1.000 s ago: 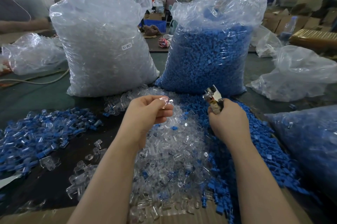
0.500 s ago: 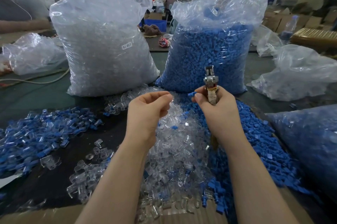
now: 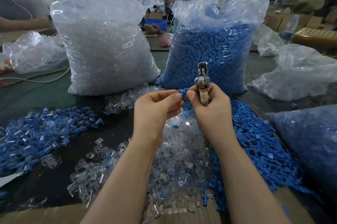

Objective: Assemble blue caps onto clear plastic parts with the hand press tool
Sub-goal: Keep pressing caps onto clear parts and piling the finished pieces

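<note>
My two hands meet in front of me, above the heap of clear plastic parts [image 3: 175, 152] on the bench [image 3: 36, 96]. My left hand [image 3: 155, 112] has its fingers curled in, pinching what I take to be a clear part at the fingertips; it is too glassy and too covered for me to be sure. My right hand [image 3: 209, 107] is wrapped around the taped handle of the hand press tool [image 3: 202, 79], and its thumb and forefinger also nip a blue cap [image 3: 182, 91].

The cap sits right between the two sets of fingertips, touching both. It lies roughly sideways, pointing from my right hand toward my left, so seating it means pushing straight across into the left fingertips. The tool stands nearly upright, its metal head above my right knuckles and just above and to the right of the cap. I judge the jaws look nearly together, though I cannot tell for certain.

Once the cap is started, the pair has only to rise and go right, into the head. My left hand would carry it.
</note>
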The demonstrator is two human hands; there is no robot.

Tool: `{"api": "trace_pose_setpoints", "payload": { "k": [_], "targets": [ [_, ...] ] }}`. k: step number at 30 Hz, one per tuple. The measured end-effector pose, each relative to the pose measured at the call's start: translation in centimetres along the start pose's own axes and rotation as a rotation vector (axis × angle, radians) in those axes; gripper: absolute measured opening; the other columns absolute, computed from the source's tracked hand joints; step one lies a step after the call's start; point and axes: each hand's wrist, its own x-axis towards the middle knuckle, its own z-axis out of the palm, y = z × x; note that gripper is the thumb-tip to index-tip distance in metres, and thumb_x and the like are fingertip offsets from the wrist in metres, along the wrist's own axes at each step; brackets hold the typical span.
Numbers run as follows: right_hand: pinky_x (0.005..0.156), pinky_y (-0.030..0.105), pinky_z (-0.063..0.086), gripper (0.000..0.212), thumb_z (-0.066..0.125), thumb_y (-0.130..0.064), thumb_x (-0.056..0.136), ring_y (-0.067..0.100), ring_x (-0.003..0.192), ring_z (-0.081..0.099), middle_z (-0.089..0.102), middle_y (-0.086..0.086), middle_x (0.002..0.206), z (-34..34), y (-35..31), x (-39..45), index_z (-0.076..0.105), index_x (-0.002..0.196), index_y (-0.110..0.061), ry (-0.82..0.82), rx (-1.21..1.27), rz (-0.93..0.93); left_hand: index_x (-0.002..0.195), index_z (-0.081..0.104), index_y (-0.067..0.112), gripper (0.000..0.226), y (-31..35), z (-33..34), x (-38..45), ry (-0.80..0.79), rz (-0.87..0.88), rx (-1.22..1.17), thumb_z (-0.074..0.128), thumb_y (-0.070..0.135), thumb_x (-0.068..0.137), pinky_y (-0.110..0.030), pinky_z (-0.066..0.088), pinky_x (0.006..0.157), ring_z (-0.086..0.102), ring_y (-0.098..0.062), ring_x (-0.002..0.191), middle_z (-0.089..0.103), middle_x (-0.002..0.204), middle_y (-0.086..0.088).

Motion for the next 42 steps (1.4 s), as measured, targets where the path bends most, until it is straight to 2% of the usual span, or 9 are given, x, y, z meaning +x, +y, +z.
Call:
{"api": "trace_pose_setpoints", "payload": {
  "k": [9,15,23,28,32,35,38,42],
  "targets": [
    [0.078,0.044,0.055,0.006,0.069,-0.019,0.09,0.013,0.077,0.065,0.068,-0.005,0.077,0.0,0.1,-0.1,0.065,0.086,-0.021,-0.006,-0.007,0.007,0.089,0.075,0.006,0.007,0.0,0.4,-0.3,-0.001,0.072,0.054,0.073,0.003,0.082,-0.019,0.056,0.064,0.073,-0.014,0.073,0.076,0.079,-0.011],
    [0.072,0.038,0.056,0.011,0.069,-0.02,0.09,0.007,0.073,0.063,0.067,-0.008,0.075,-0.1,0.3,0.1,0.063,0.082,-0.026,-0.05,-0.049,-0.003,0.088,0.076,0.005,0.008,-0.1,0.5,-0.4,0.027,0.174,0.154,0.073,0.001,0.082,-0.019,0.056,0.066,0.074,-0.014,0.076,0.076,0.077,-0.006],
    [0.079,0.047,0.057,0.013,0.064,-0.018,0.091,0.017,0.079,0.068,0.071,-0.006,0.079,-0.7,0.1,0.3,0.067,0.084,-0.029,-0.187,-0.066,0.06,0.082,0.074,0.011,0.007,-0.6,0.3,-0.2,0.091,0.235,0.246,0.076,0.005,0.082,-0.021,0.056,0.067,0.072,-0.012,0.07,0.075,0.072,-0.002],
    [0.08,0.051,0.055,0.003,0.065,-0.021,0.089,0.028,0.082,0.066,0.07,0.004,0.081,-1.8,0.5,0.5,0.067,0.09,-0.02,-0.273,-0.156,0.105,0.082,0.072,0.01,0.007,-0.3,0.0,0.0,0.095,0.217,0.198,0.074,0.003,0.083,-0.023,0.058,0.067,0.07,-0.01,0.066,0.073,0.068,-0.001],
    [0.081,0.055,0.052,0.014,0.064,-0.022,0.089,0.036,0.087,0.062,0.068,0.014,0.086,-2.1,0.5,0.5,0.064,0.095,-0.009,-0.373,-0.222,0.112,0.084,0.072,0.009,0.007,-0.3,-0.1,0.0,0.065,0.227,0.187,0.073,0.002,0.084,-0.02,0.057,0.065,0.069,-0.009,0.065,0.072,0.068,0.0],
    [0.078,0.053,0.05,0.02,0.064,-0.021,0.09,0.038,0.086,0.059,0.066,0.019,0.087,-2.0,0.4,0.4,0.062,0.097,-0.003,-0.421,-0.241,0.111,0.084,0.072,0.01,0.007,-0.2,-0.3,0.1,0.051,0.237,0.191,0.072,0.003,0.085,-0.02,0.056,0.066,0.07,-0.009,0.066,0.073,0.069,0.0],
    [0.075,0.052,0.049,0.023,0.064,-0.022,0.089,0.039,0.084,0.058,0.064,0.02,0.086,-1.9,0.3,0.4,0.06,0.098,-0.001,-0.45,-0.275,0.102,0.083,0.072,0.012,0.008,-0.3,-0.5,0.2,0.031,0.248,0.207,0.072,0.003,0.085,-0.018,0.055,0.065,0.07,-0.008,0.067,0.074,0.07,0.0],
    [0.08,0.055,0.051,0.023,0.063,-0.022,0.09,0.039,0.088,0.06,0.066,0.021,0.09,-1.9,0.1,0.4,0.06,0.099,-0.002,-0.476,-0.294,0.11,0.086,0.072,0.007,0.006,-0.2,-0.7,0.2,0.0,0.256,0.196,0.072,0.001,0.084,-0.015,0.052,0.063,0.07,-0.008,0.067,0.074,0.071,-0.001]
  ]
}}
